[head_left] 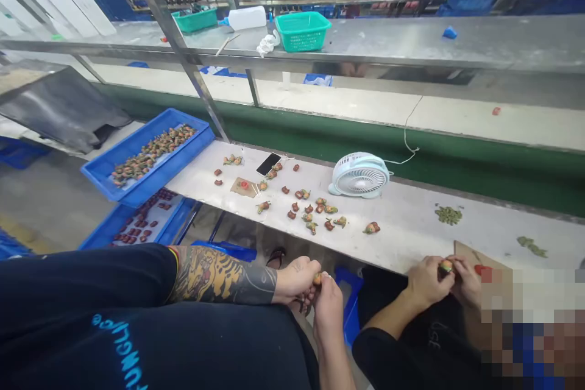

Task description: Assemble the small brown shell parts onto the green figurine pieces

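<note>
My left hand (295, 279) and my right hand (328, 311) meet low in front of me, pinching a small orange painted figurine (317, 279) between their fingers. Most of the figurine is hidden by my fingers. Beyond my hands, several similar painted figurines (311, 213) lie scattered on a white work bench (402, 244). A blue tray (150, 173) heaped with more of them rests at the bench's left end. Below it, a lower blue tray (109, 228) holds dark red pieces.
A co-worker's hands (439, 277) work a small piece at the right, partly beside a blurred patch. A phone (269, 164) and a white fan (359, 175) stand on the bench. Behind it runs a green-sided conveyor (320, 116), with a metal shelf and green basket (301, 30) beyond.
</note>
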A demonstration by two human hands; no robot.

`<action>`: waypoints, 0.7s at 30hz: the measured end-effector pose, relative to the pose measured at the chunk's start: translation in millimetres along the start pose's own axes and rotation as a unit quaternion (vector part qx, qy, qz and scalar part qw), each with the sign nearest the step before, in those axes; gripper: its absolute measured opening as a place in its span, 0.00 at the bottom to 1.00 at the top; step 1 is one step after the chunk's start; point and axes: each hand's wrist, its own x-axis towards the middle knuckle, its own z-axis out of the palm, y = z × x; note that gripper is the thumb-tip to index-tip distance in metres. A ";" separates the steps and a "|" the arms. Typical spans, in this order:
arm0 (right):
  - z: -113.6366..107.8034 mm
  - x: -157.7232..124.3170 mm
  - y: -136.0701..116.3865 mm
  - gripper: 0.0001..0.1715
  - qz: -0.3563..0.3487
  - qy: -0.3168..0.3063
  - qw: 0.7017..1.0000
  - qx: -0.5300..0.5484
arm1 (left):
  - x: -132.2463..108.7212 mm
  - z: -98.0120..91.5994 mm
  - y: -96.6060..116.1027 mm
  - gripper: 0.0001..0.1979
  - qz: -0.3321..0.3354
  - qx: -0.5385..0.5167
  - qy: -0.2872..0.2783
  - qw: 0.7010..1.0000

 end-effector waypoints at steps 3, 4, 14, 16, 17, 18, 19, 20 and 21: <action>-17.2 -4.8 22.5 0.25 0.048 -0.025 0.997 0.046 | -1.4 15.1 -19.3 0.21 -0.032 0.021 0.016 0.999; -23.2 -7.7 28.4 0.25 0.060 -0.034 0.996 0.058 | -2.6 20.0 -25.4 0.21 -0.038 0.026 0.017 0.999; -51.9 -29.4 34.6 0.27 0.108 -0.094 0.981 0.128 | -16.0 34.2 -43.7 0.13 -0.005 0.058 0.030 0.998; -53.1 -33.6 34.2 0.29 0.109 -0.097 0.980 0.137 | -18.4 34.4 -44.7 0.14 -0.006 0.065 0.010 0.998; -53.9 -36.0 34.1 0.29 0.108 -0.099 0.979 0.141 | -19.8 35.0 -45.7 0.14 -0.008 0.065 0.001 0.998; -54.8 -38.6 34.1 0.30 0.107 -0.103 0.978 0.145 | -21.2 35.8 -46.8 0.13 -0.009 0.063 -0.006 0.998; -55.8 -41.1 34.1 0.30 0.106 -0.108 0.978 0.147 | -22.6 36.7 -48.1 0.13 -0.010 0.061 -0.011 0.998; -56.7 -43.4 34.1 0.30 0.105 -0.114 0.977 0.147 | -24.0 37.2 -49.5 0.12 -0.010 0.058 -0.013 0.998; -57.4 -45.4 34.1 0.31 0.104 -0.120 0.977 0.145 | -25.3 37.4 -50.9 0.12 -0.011 0.055 -0.014 0.998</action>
